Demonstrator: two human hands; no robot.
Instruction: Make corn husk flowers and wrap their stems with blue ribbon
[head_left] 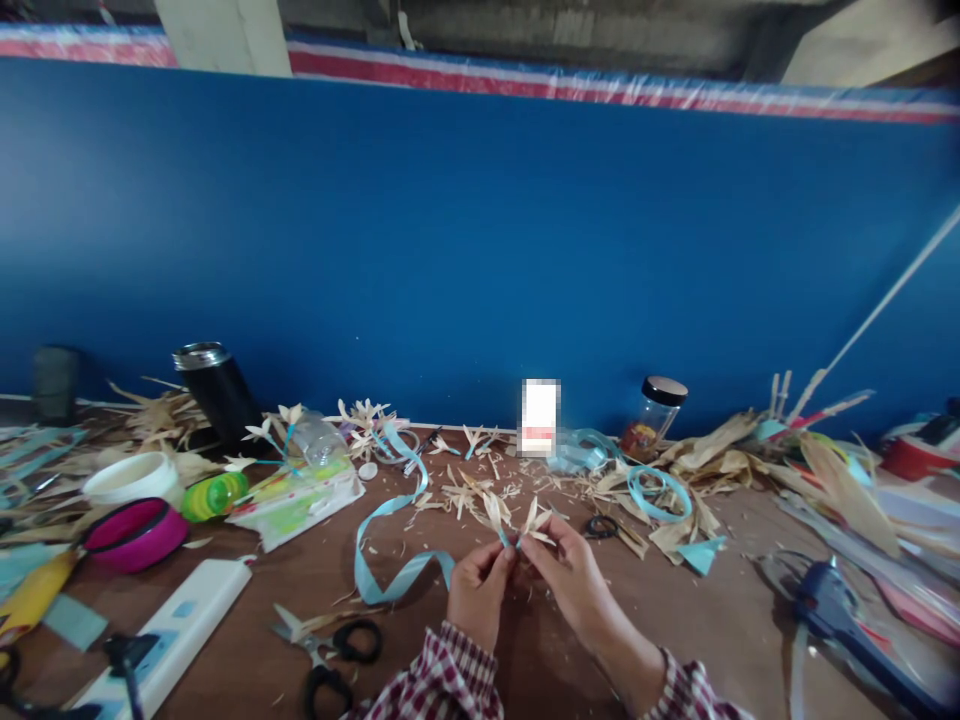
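My left hand (480,582) is closed, its fingertips pinching the light-blue base of a small corn-husk flower (496,515). Just beside it, my right hand (562,562) pinches a second pale husk flower (534,522), also with blue at its base. The two hands nearly meet at the fingertips, and whether the flowers are joined there is hidden. From behind my left hand a light-blue ribbon (397,585) loops leftward and back over the table. Open scissors (319,645) with black handles lie left of my left wrist.
Husk scraps (476,500) litter the table (420,650). At left are a power strip (176,635), a magenta ring (135,535) and a black flask (217,395). To the right lie a blue glue gun (836,600), a ribbon coil (660,493) and a black-lidded jar (654,415).
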